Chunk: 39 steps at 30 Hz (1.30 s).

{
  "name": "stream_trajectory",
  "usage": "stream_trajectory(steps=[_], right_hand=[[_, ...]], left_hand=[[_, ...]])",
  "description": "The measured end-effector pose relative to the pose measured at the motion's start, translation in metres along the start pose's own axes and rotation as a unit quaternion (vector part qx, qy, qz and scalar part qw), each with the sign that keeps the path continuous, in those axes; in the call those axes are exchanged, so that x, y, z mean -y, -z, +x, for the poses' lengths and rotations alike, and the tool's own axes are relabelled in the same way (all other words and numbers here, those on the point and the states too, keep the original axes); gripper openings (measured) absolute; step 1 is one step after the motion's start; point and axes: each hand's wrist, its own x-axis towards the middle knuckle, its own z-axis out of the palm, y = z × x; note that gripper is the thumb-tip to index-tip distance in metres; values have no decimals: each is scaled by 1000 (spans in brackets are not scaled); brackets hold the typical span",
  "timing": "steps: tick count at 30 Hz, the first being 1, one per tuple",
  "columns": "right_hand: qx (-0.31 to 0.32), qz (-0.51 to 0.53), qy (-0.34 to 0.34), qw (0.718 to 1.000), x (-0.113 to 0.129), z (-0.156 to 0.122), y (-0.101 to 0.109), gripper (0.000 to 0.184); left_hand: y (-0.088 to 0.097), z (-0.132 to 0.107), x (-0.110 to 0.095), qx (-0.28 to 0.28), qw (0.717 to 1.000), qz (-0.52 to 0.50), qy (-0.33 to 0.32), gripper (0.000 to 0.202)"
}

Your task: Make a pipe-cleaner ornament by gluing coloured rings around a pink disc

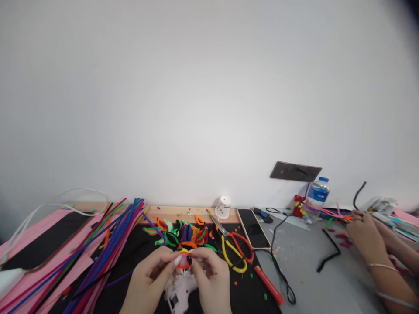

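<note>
Close together at the lower middle, both my hands pinch a small piece of bent pipe cleaner (183,261), orange, yellow and pink, partly hidden by fingertips. My left hand (149,279) grips its left side between thumb and index finger. On the other side, my right hand (212,279) holds it the same way. A pale pink glue gun (180,290) lies right below them on the black mat (131,290). Just beyond my fingers is a pile of bent pipe cleaner pieces (186,233) in green, orange, red and purple.
Long pipe cleaners (108,248) lie over pink paper at left. Scissors (234,248), a phone (253,229), a white cup (223,207) and a red stick-like tool (269,285) lie rightward. A water bottle (317,198) stands near a co-worker's hands (366,233).
</note>
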Motion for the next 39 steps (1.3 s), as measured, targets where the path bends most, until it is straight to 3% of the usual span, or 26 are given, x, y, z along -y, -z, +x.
stream_trajectory(steps=[18,33,39], right_hand=[[0,-10,41,999,4,0,1,10],[0,7,3,1000,1,1,-1,4],[-24,41,-14,999,1,0,-2,14]], left_hand=[[-2,3,-3,-6,1000,0,14,14],[-3,3,-5,2,1000,1,9,14],[-2,2,-3,-4,1000,-4,10,10]])
